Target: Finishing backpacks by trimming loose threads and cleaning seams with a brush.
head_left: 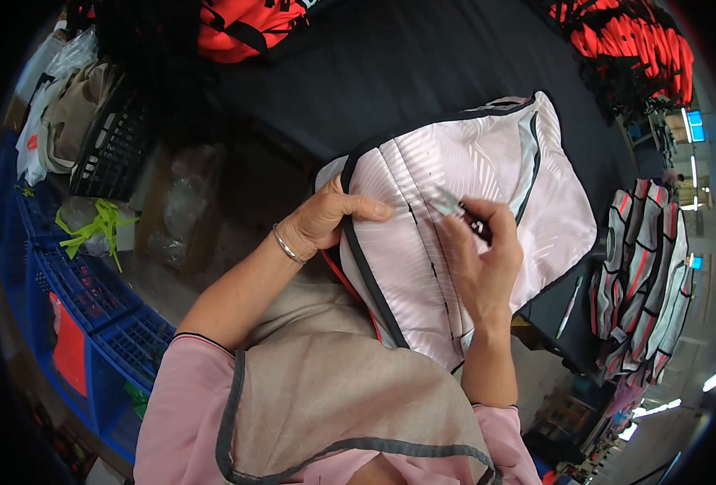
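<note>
A pale pink, shiny fabric bag piece (447, 153) with black binding lies across the front of the dark table and hangs over my lap. My left hand (333, 214) grips its bound left edge, thumb on top and the fingers hidden beneath. In my right hand (487, 250) is a pair of thread snips (459, 208), with dark handles and short metal blades. The blades point up and left, over a dark seam (413, 212) that runs down the pink fabric; whether they touch it I cannot tell.
Red and black bags (249, 28) are heaped at the far left, more red ones (633, 52) at the far right. Grey striped pieces (641, 275) are stacked to the right, near a thin pen-like tool (569, 307). Blue crates (91, 283) and a black basket (111, 145) stand left.
</note>
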Demonstrator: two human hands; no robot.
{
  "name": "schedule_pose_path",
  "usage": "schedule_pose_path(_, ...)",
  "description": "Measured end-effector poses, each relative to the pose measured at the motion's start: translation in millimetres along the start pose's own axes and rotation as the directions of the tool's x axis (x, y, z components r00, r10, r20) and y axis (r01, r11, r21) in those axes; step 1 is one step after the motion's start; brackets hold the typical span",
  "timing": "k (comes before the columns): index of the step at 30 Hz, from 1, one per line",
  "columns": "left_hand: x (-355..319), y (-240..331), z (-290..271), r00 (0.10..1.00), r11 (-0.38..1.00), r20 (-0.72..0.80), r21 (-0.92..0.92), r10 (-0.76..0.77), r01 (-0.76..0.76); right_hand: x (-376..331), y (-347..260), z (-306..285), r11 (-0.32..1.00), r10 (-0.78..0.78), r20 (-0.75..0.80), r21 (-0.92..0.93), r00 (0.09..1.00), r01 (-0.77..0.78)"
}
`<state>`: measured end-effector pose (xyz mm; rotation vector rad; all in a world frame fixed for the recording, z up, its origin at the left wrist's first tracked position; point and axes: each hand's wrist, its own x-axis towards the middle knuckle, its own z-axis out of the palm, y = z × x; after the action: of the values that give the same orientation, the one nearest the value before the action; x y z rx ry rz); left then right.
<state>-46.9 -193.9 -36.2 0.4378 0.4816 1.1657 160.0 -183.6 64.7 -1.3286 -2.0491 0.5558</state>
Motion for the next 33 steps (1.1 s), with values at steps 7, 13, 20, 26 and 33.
schedule_pose_path(7, -1.5, -2.7, -0.2, 1.000, 1.000, -0.014, -0.008, 0.009, -0.009, -8.3, 6.0, 11.5, 0.914, -0.311, -0.017, -0.278, 0.950, 0.295)
schedule_pose_path(13, -14.1, 1.9, 3.7, 0.995, 0.993, -0.100, 0.113, -0.012, 0.024, -7.3, 12.7, 20.8, 0.956, 0.227, -0.084, 0.209, 0.970, -0.205)
schedule_pose_path(20, -73.4, -71.1, 49.9, 0.944, 0.987, -0.286, -0.054, -0.164, 0.155, -7.7, 35.9, 55.5, 0.686, 0.371, -0.012, 0.677, 0.929, -0.265)
schedule_pose_path(26, -38.0, -75.1, 46.5, 0.964, 0.999, -0.267, 0.041, -0.008, 0.019, -15.0, 27.8, 26.7, 0.682, 0.388, -0.044, 0.685, 0.920, -0.255)
schedule_pose_path(33, -36.8, -80.5, 39.4, 0.973, 0.985, -0.180, -0.123, -0.143, 0.122, -64.7, 24.4, -11.7, 0.998, -0.045, -0.191, -0.054, 0.981, 0.035)
